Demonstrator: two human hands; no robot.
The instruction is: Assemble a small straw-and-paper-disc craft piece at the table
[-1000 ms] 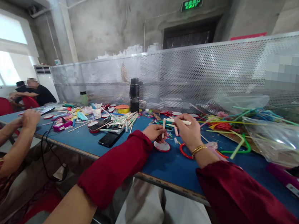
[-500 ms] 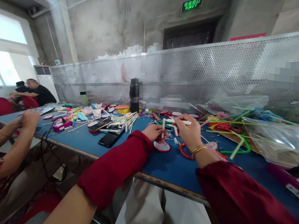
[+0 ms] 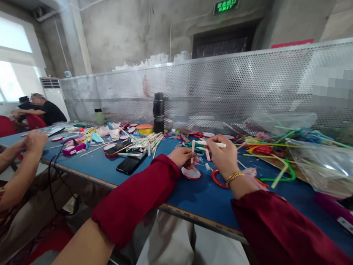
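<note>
My left hand (image 3: 180,156) pinches a short pale stick (image 3: 193,146) and keeps it upright above the table. Closed around a white marker pen (image 3: 221,145), my right hand (image 3: 227,158) holds it nearly level, its tip end pointing left toward the top of the stick. Whether the tip touches the stick I cannot tell. Just below my left hand lies a round white piece with a red rim (image 3: 191,174). A red loop-shaped handle (image 3: 216,179) rests under my right hand; the rest of it is hidden.
A black flask (image 3: 158,112) stands behind a heap of patterned paper sticks (image 3: 145,142). Left of my arm lies a black phone (image 3: 131,164). Plastic bags (image 3: 332,167) and a green bent tube (image 3: 289,175) lie right. A co-worker's hands (image 3: 36,141) are at far left.
</note>
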